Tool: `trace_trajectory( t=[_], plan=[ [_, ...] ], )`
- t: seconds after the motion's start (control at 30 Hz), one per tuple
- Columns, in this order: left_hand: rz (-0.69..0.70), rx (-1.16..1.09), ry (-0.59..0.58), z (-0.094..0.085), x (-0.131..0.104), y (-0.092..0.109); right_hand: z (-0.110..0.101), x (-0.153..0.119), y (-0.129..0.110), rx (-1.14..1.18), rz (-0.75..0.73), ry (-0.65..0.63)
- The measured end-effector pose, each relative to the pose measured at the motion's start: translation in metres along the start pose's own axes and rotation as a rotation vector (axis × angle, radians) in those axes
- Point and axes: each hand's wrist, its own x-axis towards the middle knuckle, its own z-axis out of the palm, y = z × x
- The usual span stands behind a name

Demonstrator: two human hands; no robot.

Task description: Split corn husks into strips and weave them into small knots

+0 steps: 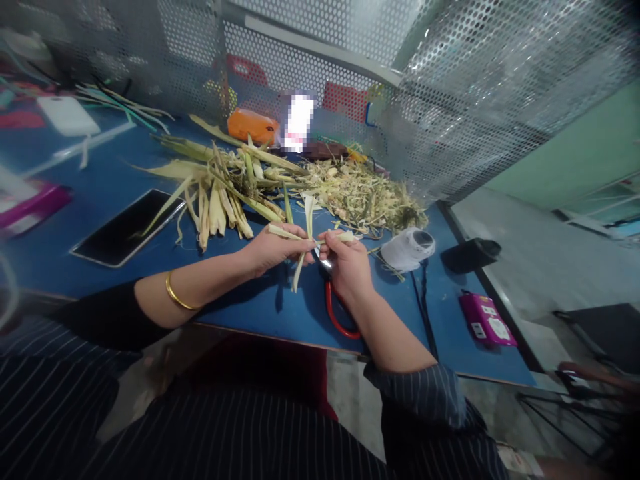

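Observation:
Strips of pale corn husk [309, 217] cross one another between my hands, just above the blue table. My left hand [275, 250] pinches them near the crossing, thumb and fingers pressed together. From the other side my right hand [347, 261] grips a folded husk strip with its thumb and fingertips. Below the right hand lie scissors with red handles [337, 320], partly covered by that hand. Beyond both hands is a bunch of dried corn husks [217, 207], and a heap of husk scraps [365, 190] spreads to its right.
A white thread spool [407, 249], a black cylinder [470, 255] and a purple packet [487, 320] stand right on the blue table [280, 313]. A dark phone [130, 227] lies left. An orange packet [253, 125] sits before the perforated metal screen [310, 57].

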Motion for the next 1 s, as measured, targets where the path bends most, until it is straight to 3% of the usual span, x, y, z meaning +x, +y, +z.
trace_trajectory(
  t=[0.17, 0.33, 0.53, 0.7, 0.83, 1.0],
  plan=[
    [0.066, 0.045, 0.103, 0.004, -0.002, -0.001, 0.000, 0.001, -0.002, -0.004, -0.032, -0.025],
    [0.122, 0.015, 0.090, 0.003, -0.002, -0.003, 0.000, -0.001, 0.002, -0.006, 0.021, -0.086],
    [0.105, -0.003, 0.067, 0.001, 0.001, -0.008, 0.001, -0.001, 0.008, -0.131, -0.096, -0.055],
    [0.024, -0.036, -0.127, -0.011, 0.004, -0.005, 0.000, 0.000, 0.000, -0.142, -0.142, 0.006],
    [-0.094, -0.022, -0.211, -0.023, 0.006, 0.006, -0.005, 0.000, -0.011, -0.125, -0.230, 0.035],
    [-0.136, -0.136, 0.098, -0.033, 0.013, 0.015, -0.010, 0.003, -0.019, -0.120, -0.250, 0.034]
  ],
)
